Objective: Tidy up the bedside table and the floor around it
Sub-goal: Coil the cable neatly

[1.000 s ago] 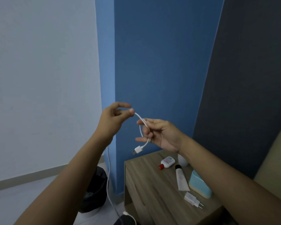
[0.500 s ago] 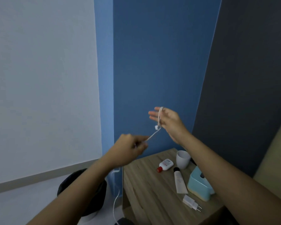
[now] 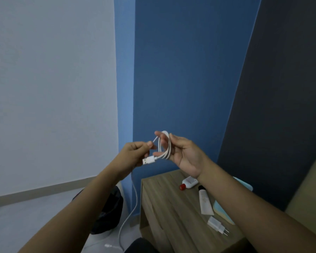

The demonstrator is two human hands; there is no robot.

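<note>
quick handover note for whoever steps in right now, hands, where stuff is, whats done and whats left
Right hand: open, white cable coiled around its fingers.
Left hand: pinching the cable's free run; the tail hangs to the floor.
Bedside table: red-capped bottle, tube, charger plug, light blue box.
Done: a few loops wound.
Left: finish coiling, stow it, sort the table.

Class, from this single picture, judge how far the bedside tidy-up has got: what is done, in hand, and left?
Done: nothing clearly finished. In hand: the white cable is looped around the right hand, while the left hand pinches its free length. Left: a bottle, tube and charger plug lie on the bedside table; another cable trails to the floor.
</note>
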